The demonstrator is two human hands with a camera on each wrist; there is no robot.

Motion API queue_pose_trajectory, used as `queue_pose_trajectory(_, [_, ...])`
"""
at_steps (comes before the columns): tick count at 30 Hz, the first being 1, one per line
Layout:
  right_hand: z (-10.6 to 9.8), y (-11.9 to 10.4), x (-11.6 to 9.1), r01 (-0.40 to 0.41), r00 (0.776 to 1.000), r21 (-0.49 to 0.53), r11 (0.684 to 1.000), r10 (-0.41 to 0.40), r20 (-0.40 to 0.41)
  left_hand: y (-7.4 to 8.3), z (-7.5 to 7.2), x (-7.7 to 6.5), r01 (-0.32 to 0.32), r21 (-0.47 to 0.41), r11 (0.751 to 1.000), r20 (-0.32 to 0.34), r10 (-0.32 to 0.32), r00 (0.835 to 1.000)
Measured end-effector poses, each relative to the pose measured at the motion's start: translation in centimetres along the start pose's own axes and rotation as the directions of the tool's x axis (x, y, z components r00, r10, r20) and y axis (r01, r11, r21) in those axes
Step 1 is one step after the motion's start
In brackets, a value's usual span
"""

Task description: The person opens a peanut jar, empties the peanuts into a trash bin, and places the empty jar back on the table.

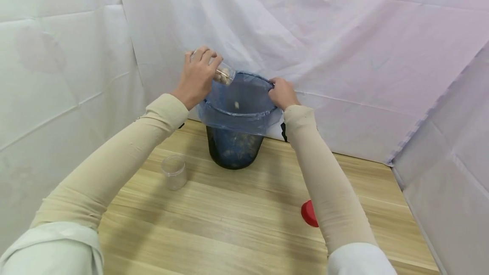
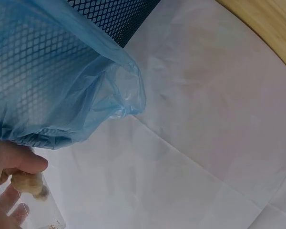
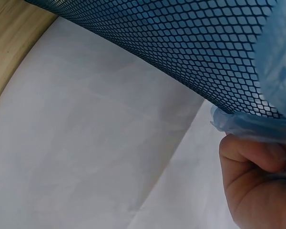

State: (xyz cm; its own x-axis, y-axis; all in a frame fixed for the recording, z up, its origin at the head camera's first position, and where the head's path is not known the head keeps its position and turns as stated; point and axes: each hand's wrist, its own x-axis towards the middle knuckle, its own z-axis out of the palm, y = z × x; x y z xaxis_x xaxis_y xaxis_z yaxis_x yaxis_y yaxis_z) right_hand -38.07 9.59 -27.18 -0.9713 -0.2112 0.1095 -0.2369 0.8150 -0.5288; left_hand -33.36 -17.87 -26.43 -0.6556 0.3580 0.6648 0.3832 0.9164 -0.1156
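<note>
My left hand (image 1: 196, 75) grips a clear plastic jar (image 1: 231, 72), tipped on its side with its mouth toward the black mesh trash bin (image 1: 234, 150). Several tan lumps (image 1: 222, 76) lie inside the jar, and one pale piece (image 1: 236, 105) shows within the bin's opening. A blue plastic bag (image 1: 233, 121) lines the bin and folds over its rim. On the bin's right side, my right hand (image 1: 283, 92) holds the bag-covered rim, thumb curled over it. The left wrist view shows the fingers (image 2: 26, 160) around the jar, beneath the bag's loose edge.
Another clear jar (image 1: 174, 175), lidless, stands on the wooden table (image 1: 214, 220) to the bin's left. A red lid (image 1: 309, 213) lies partly behind the right forearm. White cloth (image 1: 344, 54) hangs behind the bin and along both sides.
</note>
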Motion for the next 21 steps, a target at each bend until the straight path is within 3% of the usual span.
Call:
queue_pose_trajectory(12, [0.38, -0.09, 0.04, 0.007, 1.000, -0.013, 1.000, -0.007, -0.003, 0.25, -0.42, 0.37, -0.083, 0.023, 0.996, -0.062, 0.084, 0.994])
queue_pose_trajectory(21, [0.41, 0.05, 0.31, 0.009, 1.000, -0.004, 1.000, -0.010, -0.007, 0.93, -0.61, 0.75, -0.179, 0.080, 0.981, -0.093, 0.186, 0.978])
